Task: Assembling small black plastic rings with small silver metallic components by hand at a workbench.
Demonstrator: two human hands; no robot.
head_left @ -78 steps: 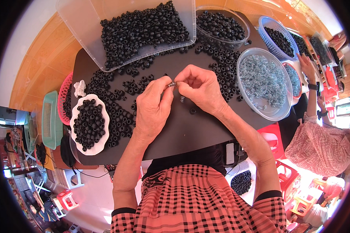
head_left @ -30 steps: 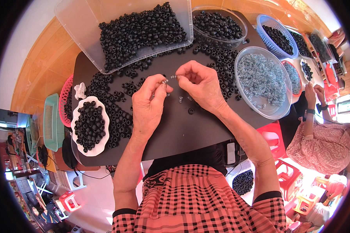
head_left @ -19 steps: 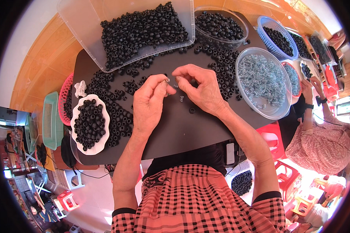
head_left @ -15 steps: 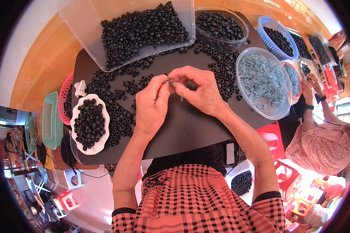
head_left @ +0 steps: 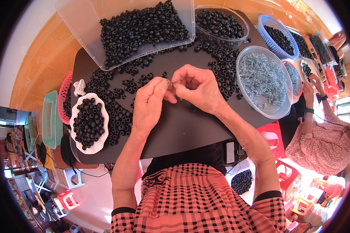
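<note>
My left hand [head_left: 149, 101] and my right hand [head_left: 197, 88] meet over the middle of the dark table [head_left: 182, 136]. Thumbs and forefingers are pinched together, fingertips nearly touching. Between them is a small metal piece [head_left: 172, 85], mostly hidden by the fingers; its exact shape cannot be made out. Just below my right fingertips a bit of a small spring [head_left: 181, 99] shows, whether held or lying there I cannot tell. Loose black ring-like plastic parts [head_left: 118, 116] spread left of my left hand, and more black parts [head_left: 224, 73] lie beyond my right hand.
A clear bin [head_left: 87, 48] of black parts tilts at the back, beside a round clear tub [head_left: 247, 33]. Right stands a bowl [head_left: 286, 110] of small springs; left, a white scalloped dish [head_left: 101, 145] of black parts. Another person [head_left: 319, 143] works at the right.
My left fingers have curled further in over the small metal piece, and the left hand has shifted slightly left. My right hand keeps its pinch in nearly the same place.
</note>
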